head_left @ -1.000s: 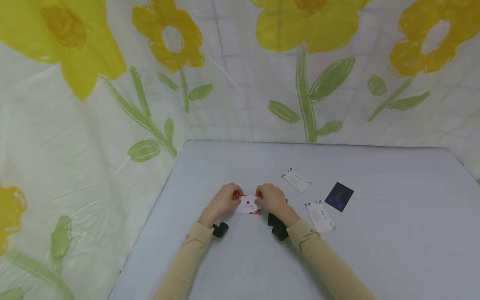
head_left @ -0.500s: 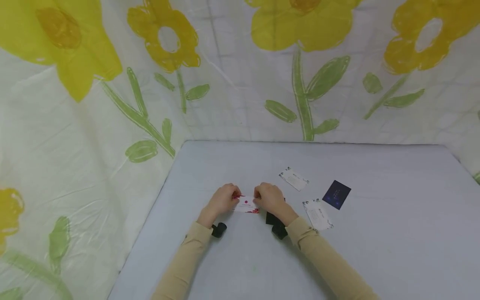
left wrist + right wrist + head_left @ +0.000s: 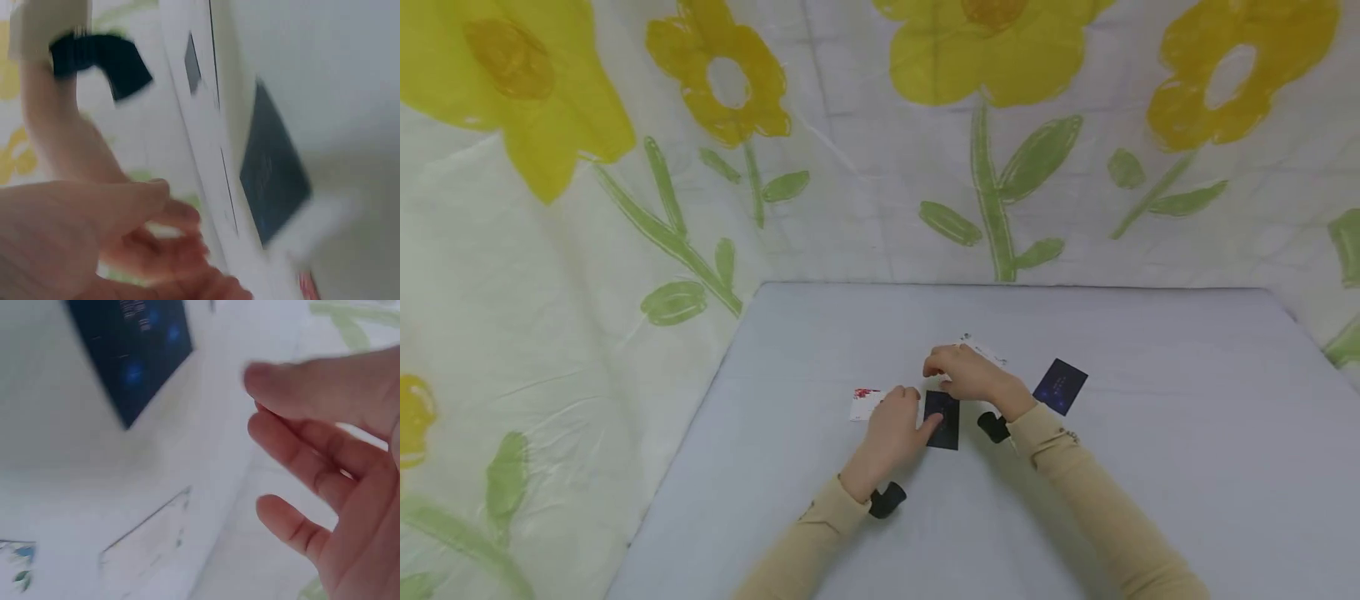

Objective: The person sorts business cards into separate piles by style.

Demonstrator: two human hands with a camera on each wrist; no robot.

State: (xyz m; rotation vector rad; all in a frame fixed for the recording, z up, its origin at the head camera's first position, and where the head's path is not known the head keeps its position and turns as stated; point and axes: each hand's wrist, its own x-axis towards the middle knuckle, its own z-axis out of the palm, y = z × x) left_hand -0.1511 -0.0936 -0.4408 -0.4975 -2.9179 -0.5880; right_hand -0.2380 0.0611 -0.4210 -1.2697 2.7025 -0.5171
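- A dark navy rectangular card (image 3: pixel 942 419) is seen lying flat on the pale grey table (image 3: pixel 1150 467), its long axis running away from the person, directly between the two hands
- The left hand (image 3: pixel 897 427) is shown at the card's left edge, fingertips touching it; whether the card is pinched or merely pressed cannot be told, though the fingers appear loosely extended
- The right hand (image 3: pixel 967 373) is held just beyond the card's far end, fingers relaxed and spread in the right wrist view (image 3: pixel 325 481), with nothing held
- The left hand is judged the nearer of the two to the card
- A white card with red print (image 3: pixel 867 402) is partly covered behind the left hand
- A second dark blue card (image 3: pixel 1061 387) lies to the right, near the right forearm
- A white card with a dark border (image 3: pixel 988 350) is glimpsed behind the right hand
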